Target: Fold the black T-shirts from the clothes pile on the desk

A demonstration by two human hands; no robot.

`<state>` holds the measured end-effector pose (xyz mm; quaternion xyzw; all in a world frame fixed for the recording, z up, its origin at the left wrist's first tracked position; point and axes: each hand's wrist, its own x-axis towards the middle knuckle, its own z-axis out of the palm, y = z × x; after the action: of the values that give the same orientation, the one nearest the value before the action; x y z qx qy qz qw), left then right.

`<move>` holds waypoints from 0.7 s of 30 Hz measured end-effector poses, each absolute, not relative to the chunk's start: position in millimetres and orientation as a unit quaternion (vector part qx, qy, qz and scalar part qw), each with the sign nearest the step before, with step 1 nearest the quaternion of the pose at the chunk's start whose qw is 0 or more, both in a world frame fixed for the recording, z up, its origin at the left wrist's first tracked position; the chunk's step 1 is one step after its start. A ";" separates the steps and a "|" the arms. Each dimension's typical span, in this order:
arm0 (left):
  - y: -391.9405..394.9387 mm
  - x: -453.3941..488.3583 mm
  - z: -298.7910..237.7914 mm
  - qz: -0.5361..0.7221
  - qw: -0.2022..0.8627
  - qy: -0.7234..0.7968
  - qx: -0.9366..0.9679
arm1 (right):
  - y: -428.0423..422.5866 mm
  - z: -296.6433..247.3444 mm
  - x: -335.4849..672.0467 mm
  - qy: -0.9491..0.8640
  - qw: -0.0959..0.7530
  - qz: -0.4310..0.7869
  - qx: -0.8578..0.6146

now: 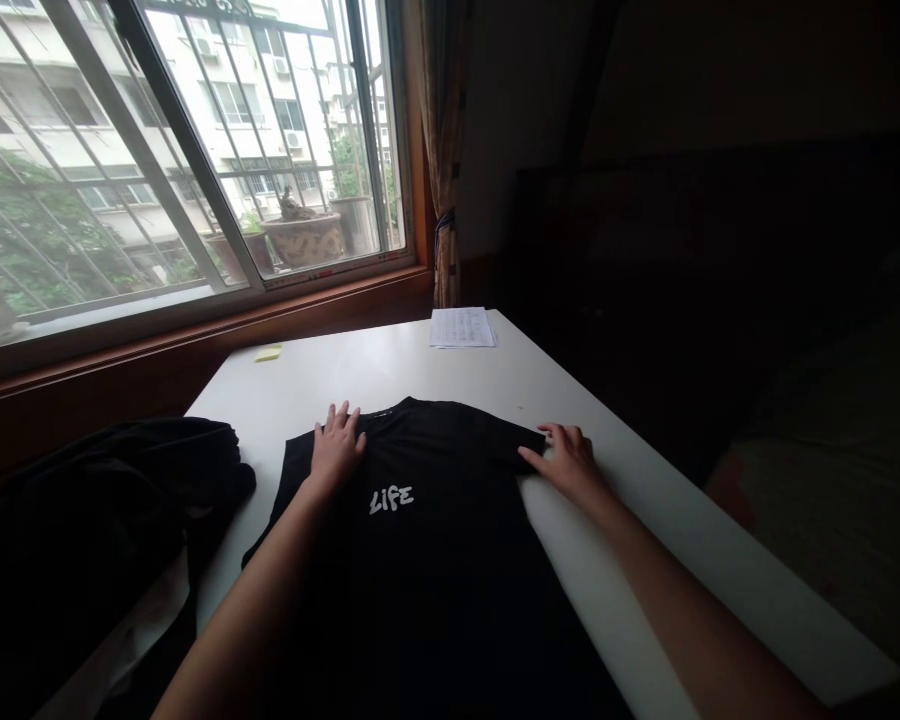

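A black T-shirt [435,560] with the white word "LiFE" on its chest lies flat on the white table [390,375], collar away from me. My left hand [336,443] rests palm down on the shirt's left shoulder, fingers stretched out flat. My right hand [566,462] lies at the shirt's right sleeve edge, fingers extended and touching the folded sleeve, partly on the bare tabletop.
A heap of dark clothing [90,540] lies at the table's left end. A printed sheet of paper [462,327] and a yellow sticky note [268,352] sit at the far edge by the window [195,150]. Dark furniture stands to the right.
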<state>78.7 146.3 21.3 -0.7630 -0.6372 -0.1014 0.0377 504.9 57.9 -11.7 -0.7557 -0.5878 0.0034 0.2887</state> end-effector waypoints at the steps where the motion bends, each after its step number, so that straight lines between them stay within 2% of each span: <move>1: 144.4 89.3 24.7 -0.117 0.050 -0.612 -0.780 | 58.0 -9.0 507.4 -0.592 0.301 0.005 -0.748; 4: 137.4 129.5 33.9 -0.162 0.052 -0.525 -0.834 | 55.9 5.1 517.5 -0.624 0.306 0.053 -0.717; 11: 124.1 221.9 33.1 -0.152 -0.030 -0.384 -0.910 | 38.6 32.9 525.8 -0.649 0.267 0.298 -0.648; 14: 124.3 242.3 23.4 -0.126 -0.055 -0.391 -0.910 | 37.2 33.8 523.0 -0.641 0.276 0.321 -0.640; 21: 130.4 253.7 7.9 -0.102 -0.039 -0.443 -0.890 | 37.9 33.8 529.9 -0.604 0.273 0.325 -0.675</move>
<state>253.7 130.4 7.9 -0.8899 -0.4430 -0.1018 -0.0386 529.9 37.9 33.8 -0.6750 -0.6036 0.3251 0.2726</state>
